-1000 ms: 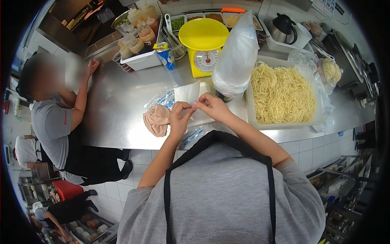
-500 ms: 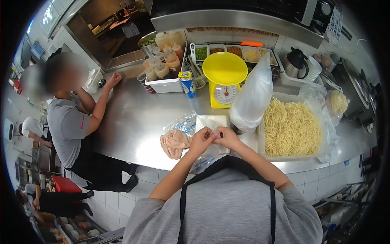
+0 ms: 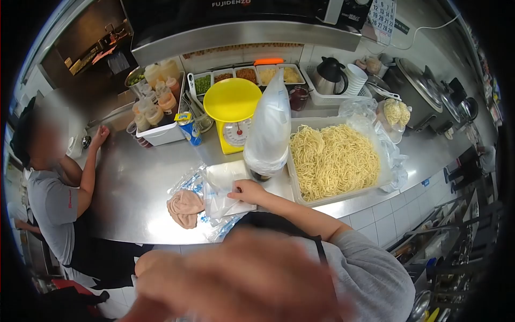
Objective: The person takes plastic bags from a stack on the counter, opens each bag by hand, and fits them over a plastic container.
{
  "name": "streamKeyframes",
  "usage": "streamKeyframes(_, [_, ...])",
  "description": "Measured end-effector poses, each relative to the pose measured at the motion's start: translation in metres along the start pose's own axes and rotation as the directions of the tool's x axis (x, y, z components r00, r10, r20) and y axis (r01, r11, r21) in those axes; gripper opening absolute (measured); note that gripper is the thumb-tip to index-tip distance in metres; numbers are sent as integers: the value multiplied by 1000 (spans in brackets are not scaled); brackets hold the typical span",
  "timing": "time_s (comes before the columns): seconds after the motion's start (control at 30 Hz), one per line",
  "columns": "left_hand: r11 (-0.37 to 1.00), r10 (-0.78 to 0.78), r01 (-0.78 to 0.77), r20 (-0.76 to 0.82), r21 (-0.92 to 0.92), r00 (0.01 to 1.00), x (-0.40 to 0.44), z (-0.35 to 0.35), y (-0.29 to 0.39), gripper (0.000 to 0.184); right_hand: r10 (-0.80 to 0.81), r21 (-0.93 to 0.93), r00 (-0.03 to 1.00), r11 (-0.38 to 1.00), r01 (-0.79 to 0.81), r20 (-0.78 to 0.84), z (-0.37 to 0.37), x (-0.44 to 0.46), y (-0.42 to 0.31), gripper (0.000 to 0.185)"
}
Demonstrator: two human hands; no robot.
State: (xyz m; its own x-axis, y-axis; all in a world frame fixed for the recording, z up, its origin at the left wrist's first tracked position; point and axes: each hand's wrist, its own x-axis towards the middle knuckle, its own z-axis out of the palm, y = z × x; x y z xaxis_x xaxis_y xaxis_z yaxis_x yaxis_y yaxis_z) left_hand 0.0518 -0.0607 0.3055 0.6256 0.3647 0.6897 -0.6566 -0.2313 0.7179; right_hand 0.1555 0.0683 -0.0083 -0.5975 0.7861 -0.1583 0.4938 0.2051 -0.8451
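Close to the camera, my left hand (image 3: 236, 273) is raised and badly blurred, so its fingers cannot be made out. My right hand (image 3: 247, 191) is closed on the edge of a clear plastic bag (image 3: 214, 201) at the counter's front. Under and behind the bag lies a white stack of sheets (image 3: 227, 173). To the left is a crumpled pinkish cloth (image 3: 185, 208). A tall bundle of plastic bags (image 3: 268, 129) stands just behind my right hand. Right of it, yellow noodles (image 3: 335, 161) fill a clear tub (image 3: 312, 202).
A yellow scale (image 3: 232, 102), a blue can (image 3: 189, 130) and a white bin (image 3: 161, 135) of sauce bottles stand farther back. A black-lidded jug (image 3: 328, 77) is at the back right. A co-worker (image 3: 56, 209) leans on the counter's left end.
My left hand has left my right hand and come up close to the camera. My right hand now grips the clear bag alone. The view has shifted right.
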Motion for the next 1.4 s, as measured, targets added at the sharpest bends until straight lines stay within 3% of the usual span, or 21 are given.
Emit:
streamKeyframes(0.07, [989, 84, -70, 106, -128, 991, 5, 12, 2, 45, -2, -21, 1000, 1000, 2, -4, 1, 0, 4, 33])
streamKeyframes(0.2, [975, 139, -117, 105, -190, 985, 4, 19, 1, 45, 14, -22, 1000, 1000, -13, 18, -1, -3, -1, 37])
streamKeyframes(0.3, [977, 138, -121, 88, -175, 986, 5, 22, 1, 44, -50, -133, 998, 990, 47, -23, 3, 0, 3, 37])
streamKeyframes(0.6, [984, 139, -129, 79, -126, 987, 6, 21, -4, 43, -78, -166, 996, 984, 70, -40, 2, -3, 1, 40])
streamKeyframes(1.0, [981, 144, -133, 66, -139, 987, 4, 15, -7, 42, -71, -146, 995, 987, 61, -66, 4, -3, 5, 38])
streamKeyframes(1.4, [966, 242, -236, 55, -107, 969, -5, 14, 1, 42, -64, -122, 997, 991, 58, -52, 0, -3, 2, 36])
